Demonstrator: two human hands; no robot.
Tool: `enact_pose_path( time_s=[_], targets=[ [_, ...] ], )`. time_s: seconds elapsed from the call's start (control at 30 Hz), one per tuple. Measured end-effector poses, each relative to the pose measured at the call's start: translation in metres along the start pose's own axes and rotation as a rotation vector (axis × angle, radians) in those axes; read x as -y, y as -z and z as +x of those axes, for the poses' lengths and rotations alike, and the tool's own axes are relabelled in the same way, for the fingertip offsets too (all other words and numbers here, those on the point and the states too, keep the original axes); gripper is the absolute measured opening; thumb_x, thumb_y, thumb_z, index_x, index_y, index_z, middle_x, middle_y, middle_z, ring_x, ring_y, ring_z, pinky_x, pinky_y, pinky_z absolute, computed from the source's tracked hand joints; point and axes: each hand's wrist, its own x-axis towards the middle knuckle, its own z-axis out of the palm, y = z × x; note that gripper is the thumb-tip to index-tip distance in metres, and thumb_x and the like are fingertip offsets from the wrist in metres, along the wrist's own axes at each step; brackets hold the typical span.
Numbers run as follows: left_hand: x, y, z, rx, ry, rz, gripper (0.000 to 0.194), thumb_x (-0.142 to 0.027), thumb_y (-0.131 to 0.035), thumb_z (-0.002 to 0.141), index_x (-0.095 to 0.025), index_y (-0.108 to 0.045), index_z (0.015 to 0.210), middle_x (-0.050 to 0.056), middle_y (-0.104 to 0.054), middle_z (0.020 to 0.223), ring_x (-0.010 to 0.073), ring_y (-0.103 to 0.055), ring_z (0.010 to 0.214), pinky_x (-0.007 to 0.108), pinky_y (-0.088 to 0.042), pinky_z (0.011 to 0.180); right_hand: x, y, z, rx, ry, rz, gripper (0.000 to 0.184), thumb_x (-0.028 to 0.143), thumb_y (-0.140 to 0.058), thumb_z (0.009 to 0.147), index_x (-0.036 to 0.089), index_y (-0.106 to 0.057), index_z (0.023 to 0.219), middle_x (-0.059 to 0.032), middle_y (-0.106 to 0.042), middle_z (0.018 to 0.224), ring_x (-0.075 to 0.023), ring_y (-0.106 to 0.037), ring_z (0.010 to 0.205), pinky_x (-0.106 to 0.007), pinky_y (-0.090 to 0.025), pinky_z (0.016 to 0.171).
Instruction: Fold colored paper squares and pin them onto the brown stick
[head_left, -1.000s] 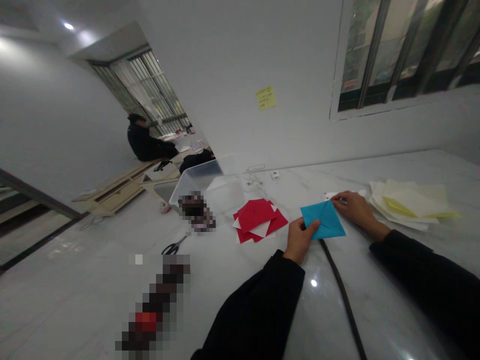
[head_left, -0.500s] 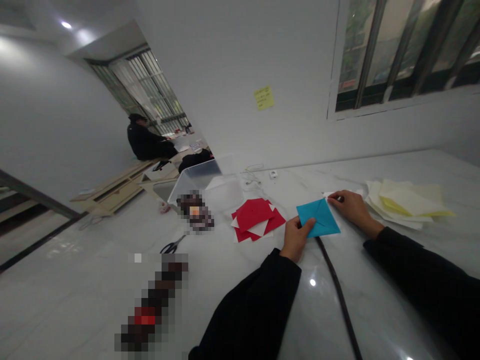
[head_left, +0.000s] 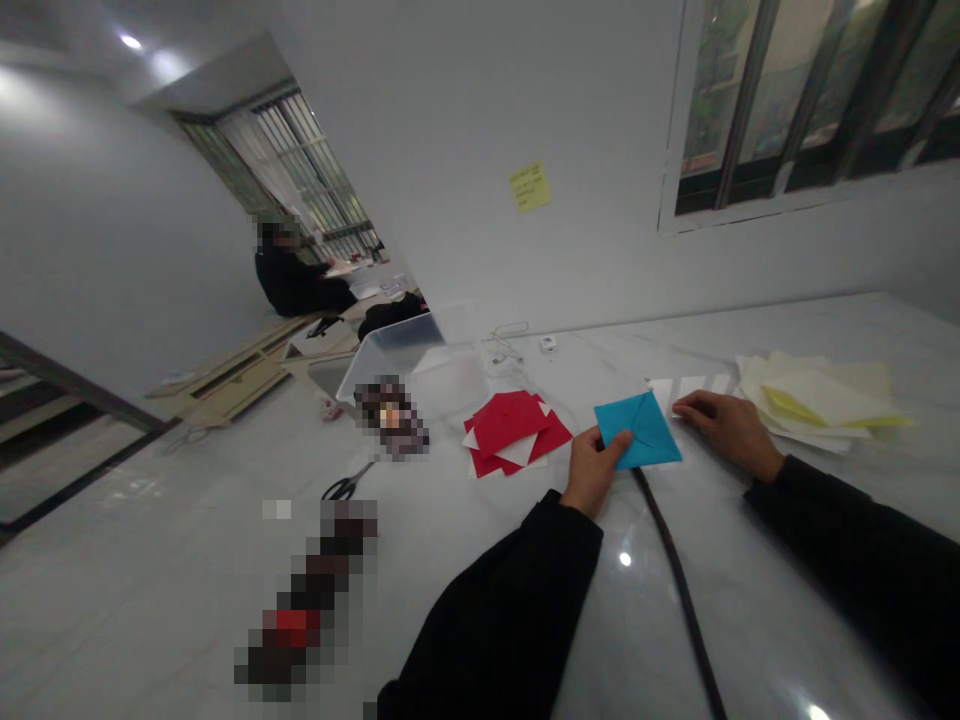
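Note:
My left hand (head_left: 590,472) grips a blue folded paper envelope (head_left: 637,430) by its left corner, thumb on top and fingers underneath. The envelope has flaps creased toward its middle and is raised a little over the table. Just right of it is my right hand (head_left: 724,425), thumb and fingertips pinched together and apart from the paper. Whether anything small is between those fingertips cannot be made out. Behind the hands lie several small white slips (head_left: 694,384). Red and white folded papers (head_left: 517,430) are stacked to the left of my left hand.
Pale yellow and white sheets (head_left: 832,395) lie at the right. A dark strip (head_left: 679,575) runs from beneath the envelope toward me. Scissors (head_left: 345,487), a clear plastic bin (head_left: 390,345) and a white cable (head_left: 506,345) are to the left. A person (head_left: 289,275) sits far back.
My right hand has drawn away rightward from the envelope's upper corner, uncovering more white slips. My left hand keeps its hold on the envelope. The view has shifted slightly.

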Motion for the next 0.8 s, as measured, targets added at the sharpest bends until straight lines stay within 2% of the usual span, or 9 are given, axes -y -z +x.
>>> enact_pose_path(
  time_s=[0.13, 0.27, 0.37, 0.47, 0.63, 0.8],
  targets=[
    [0.0, 0.001, 0.002, 0.017, -0.013, 0.015, 0.043, -0.045, -0.08, 0.071, -0.011, -0.075, 0.096, 0.012, -0.075, 0.099, 0.0219, -0.068, 0.083, 0.037, -0.052, 0.084, -0.002, 0.015, -0.026, 0.039, -0.027, 0.031, 0.038, 0.055, -0.055, 0.088, 0.025, -0.076, 0.091, -0.0031, -0.077, 0.082, -0.0229, -0.069, 0.073, -0.031, -0.047, 0.068],
    [-0.004, 0.001, 0.002, 0.023, 0.002, 0.069, 0.043, -0.046, -0.079, 0.071, -0.011, -0.074, 0.095, 0.012, -0.075, 0.098, 0.0228, -0.068, 0.083, 0.037, -0.053, 0.082, -0.008, 0.026, -0.044, 0.079, -0.155, 0.101, 0.04, 0.059, -0.056, 0.087, 0.025, -0.077, 0.088, -0.0018, -0.075, 0.072, -0.0213, -0.068, 0.063, -0.032, -0.048, 0.061],
    [-0.007, 0.0, 0.002, 0.012, -0.012, 0.145, 0.043, -0.047, -0.079, 0.07, -0.01, -0.074, 0.093, 0.012, -0.075, 0.095, 0.0229, -0.068, 0.081, 0.035, -0.053, 0.078, -0.011, 0.029, -0.047, 0.119, -0.25, 0.282, 0.038, 0.057, -0.06, 0.085, 0.022, -0.076, 0.084, -0.0016, -0.072, 0.065, -0.0189, -0.065, 0.055, -0.03, -0.05, 0.055],
    [-0.009, -0.001, 0.003, 0.015, -0.035, 0.176, 0.043, -0.047, -0.079, 0.07, -0.011, -0.074, 0.093, 0.011, -0.075, 0.096, 0.0228, -0.069, 0.082, 0.035, -0.054, 0.079, -0.01, 0.027, -0.043, 0.084, -0.306, 0.499, 0.036, 0.054, -0.067, 0.08, 0.02, -0.075, 0.085, -0.0025, -0.074, 0.069, -0.0183, -0.067, 0.058, -0.031, -0.056, 0.058],
    [-0.011, -0.004, 0.002, 0.01, -0.052, 0.194, 0.042, -0.046, -0.079, 0.071, -0.012, -0.073, 0.095, 0.011, -0.076, 0.096, 0.0235, -0.069, 0.084, 0.037, -0.054, 0.082, 0.005, 0.024, -0.042, 0.03, -0.259, 0.726, 0.037, 0.051, -0.074, 0.076, 0.019, -0.074, 0.096, -0.0053, -0.077, 0.082, -0.0215, -0.074, 0.076, -0.038, -0.061, 0.078],
    [-0.013, -0.009, -0.005, -0.004, -0.135, 0.306, 0.037, -0.046, -0.075, 0.075, -0.011, -0.072, 0.089, 0.008, -0.075, 0.087, 0.0209, -0.067, 0.077, 0.033, -0.054, 0.076, 0.034, 0.025, -0.053, -0.06, -0.183, 0.776, 0.032, 0.046, -0.074, 0.08, 0.02, -0.071, 0.097, -0.0068, -0.077, 0.085, -0.0235, -0.074, 0.08, -0.039, -0.062, 0.075]
  ],
)
